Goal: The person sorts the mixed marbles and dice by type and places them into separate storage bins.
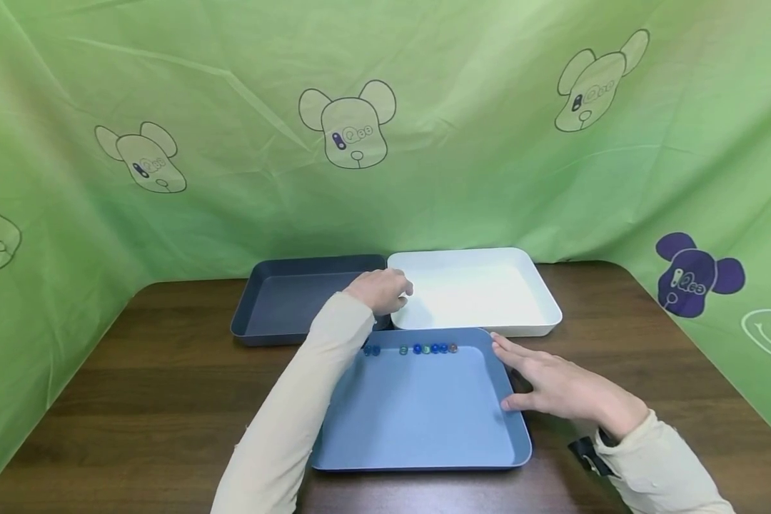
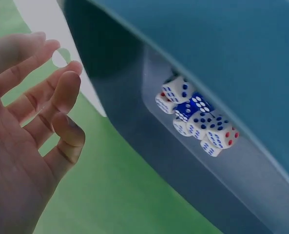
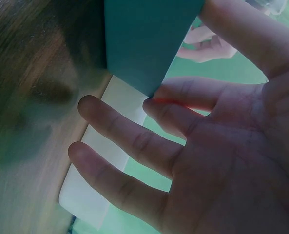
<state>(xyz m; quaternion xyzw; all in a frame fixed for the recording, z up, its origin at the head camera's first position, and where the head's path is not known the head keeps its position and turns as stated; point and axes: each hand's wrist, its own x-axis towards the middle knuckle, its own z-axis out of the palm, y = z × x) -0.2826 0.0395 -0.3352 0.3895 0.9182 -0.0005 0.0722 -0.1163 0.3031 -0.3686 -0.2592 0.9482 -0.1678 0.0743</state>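
Note:
My left hand (image 1: 380, 290) is raised where the dark tray (image 1: 283, 296) meets the white tray (image 1: 475, 285). In the left wrist view its bent fingers seem to pinch a small clear marble (image 2: 61, 57). Several white and blue dice (image 2: 198, 114) are piled in a tray corner in that view, hidden from the head view. Straight fingers of my right hand (image 1: 562, 385) touch the right rim and far corner of the light blue tray (image 1: 424, 428). Along that tray's far wall lies a row of coloured glass marbles (image 1: 427, 349), with gaps toward the left.
All three trays stand on a dark wooden table (image 1: 167, 400). A green printed curtain (image 1: 231, 71) hangs behind and at both sides. The left sleeve (image 1: 315, 392) crosses over the light blue tray's left side.

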